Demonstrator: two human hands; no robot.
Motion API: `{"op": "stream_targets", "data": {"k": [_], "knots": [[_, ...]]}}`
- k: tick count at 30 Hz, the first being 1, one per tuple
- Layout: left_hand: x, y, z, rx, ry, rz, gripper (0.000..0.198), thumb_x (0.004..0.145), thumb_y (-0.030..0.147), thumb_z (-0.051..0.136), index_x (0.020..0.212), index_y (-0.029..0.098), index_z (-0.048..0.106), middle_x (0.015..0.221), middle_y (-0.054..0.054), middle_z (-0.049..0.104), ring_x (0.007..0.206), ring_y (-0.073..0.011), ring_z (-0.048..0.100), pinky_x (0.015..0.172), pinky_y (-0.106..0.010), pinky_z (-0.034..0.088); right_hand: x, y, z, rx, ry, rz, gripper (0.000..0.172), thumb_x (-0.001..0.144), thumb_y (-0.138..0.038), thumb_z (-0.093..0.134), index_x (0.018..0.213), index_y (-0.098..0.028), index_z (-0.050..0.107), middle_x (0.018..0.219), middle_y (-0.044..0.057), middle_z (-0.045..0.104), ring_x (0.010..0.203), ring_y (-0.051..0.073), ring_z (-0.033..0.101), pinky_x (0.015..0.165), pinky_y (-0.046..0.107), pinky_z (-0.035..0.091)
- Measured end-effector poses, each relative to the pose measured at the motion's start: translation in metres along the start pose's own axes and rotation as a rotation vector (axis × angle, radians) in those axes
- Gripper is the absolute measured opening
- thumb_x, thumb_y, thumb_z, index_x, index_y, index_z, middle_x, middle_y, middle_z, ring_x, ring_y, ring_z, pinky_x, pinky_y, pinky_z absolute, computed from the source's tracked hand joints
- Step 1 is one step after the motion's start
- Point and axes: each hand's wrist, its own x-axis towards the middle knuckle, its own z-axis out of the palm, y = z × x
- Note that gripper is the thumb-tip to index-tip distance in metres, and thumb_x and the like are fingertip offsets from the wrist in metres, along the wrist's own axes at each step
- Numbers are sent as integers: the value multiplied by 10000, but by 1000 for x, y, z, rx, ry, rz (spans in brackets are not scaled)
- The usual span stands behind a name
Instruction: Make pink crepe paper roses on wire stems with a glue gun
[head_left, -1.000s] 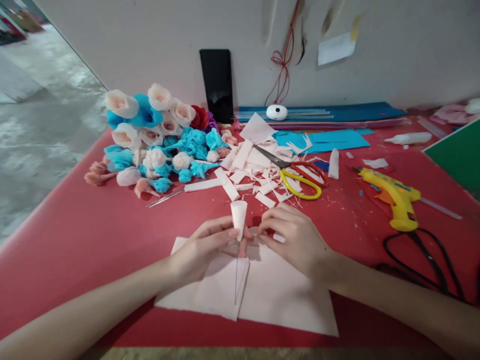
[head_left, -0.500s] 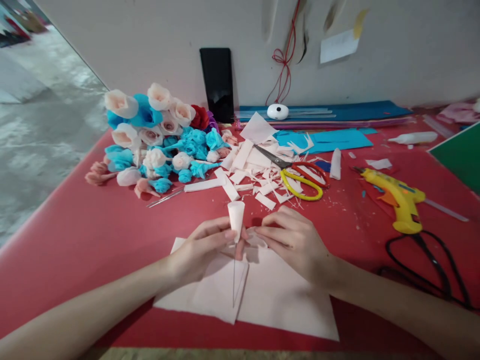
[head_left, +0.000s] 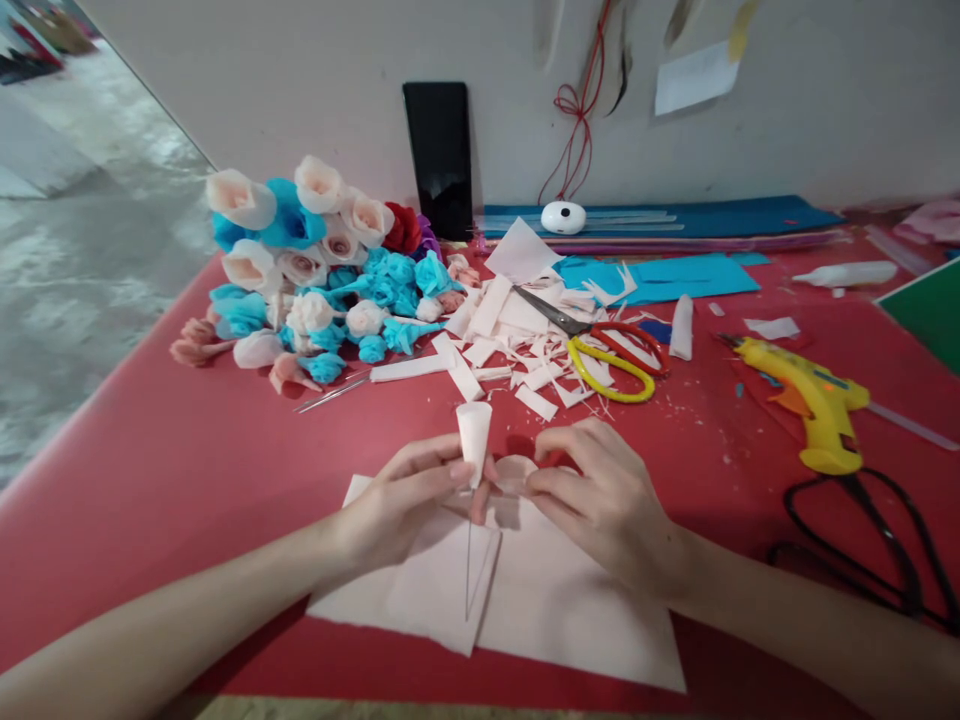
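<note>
My left hand (head_left: 405, 490) is closed on a small rolled cone of pale pink crepe paper (head_left: 474, 440), a paper bud, with a thin wire stem (head_left: 469, 570) running down from its base. To its right, my right hand (head_left: 600, 490) has thumb and fingers pinched at the edge of a rounded pale paper petal (head_left: 516, 473). That petal lies close to the left fingertips; whether it touches the bud I cannot tell. Under both hands are folded sheets of pale pink crepe paper (head_left: 577, 610).
Finished paper flowers (head_left: 315, 270) are heaped at the back left. Behind the hands lie paper scraps (head_left: 517, 350) and scissors (head_left: 607, 365). A yellow glue gun (head_left: 814, 400) with black cord sits right. A phone (head_left: 440, 160) leans on the wall beside a white case (head_left: 563, 217).
My right hand has shifted slightly right, its fingers loosened a little, and more of the petal shows. The left hand holds the bud nearly still. The view has turned slightly.
</note>
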Motion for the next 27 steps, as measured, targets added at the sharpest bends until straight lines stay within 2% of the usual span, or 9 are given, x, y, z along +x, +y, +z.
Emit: {"op": "stream_targets", "data": {"k": [3, 7, 16, 20, 24, 27], "knots": [[-1, 1, -1, 12, 7, 17, 145, 819, 190, 529, 847, 92, 633, 630, -43, 585, 630, -123, 545, 652, -252, 441, -1, 1, 0, 59, -62, 25, 88, 826, -99, 506, 764, -149, 542, 820, 20, 564, 793, 140, 418, 698, 291, 342], [-1, 1, -2, 36, 20, 47, 152, 807, 207, 541, 833, 93, 638, 598, -37, 566, 626, -118, 520, 650, -241, 424, -1, 2, 0, 137, -135, 139, 101, 851, -149, 483, 750, -142, 484, 720, 8, 508, 719, 122, 408, 661, 283, 314], [-2, 1, -2, 45, 7, 47, 158, 810, 213, 530, 843, 103, 639, 607, -36, 554, 620, -122, 514, 644, -249, 421, 4, 1, -5, 278, -199, 371, 106, 866, -235, 457, 781, -172, 466, 746, 0, 521, 708, 116, 445, 666, 275, 330], [-2, 1, -3, 68, 15, 74, 156, 801, 225, 547, 839, 104, 639, 601, -37, 551, 638, -135, 519, 657, -260, 420, 5, 2, -7, 375, -229, 509, 140, 876, -306, 446, 810, -184, 430, 721, -8, 509, 672, 106, 471, 580, 240, 343], [-2, 0, -3, 63, 16, 60, 160, 796, 231, 554, 835, 102, 641, 597, -33, 543, 618, -131, 507, 681, -283, 423, 7, 4, -10, 495, -256, 614, 199, 897, -378, 412, 825, -196, 374, 587, -52, 427, 503, 71, 391, 456, 207, 279], [-2, -1, -3, 66, 21, 49, 161, 793, 234, 555, 836, 103, 639, 606, -34, 542, 624, -133, 500, 685, -292, 411, 8, 4, -11, 585, -259, 656, 213, 898, -388, 415, 822, -198, 357, 565, -67, 403, 473, 58, 372, 434, 193, 272]]}}
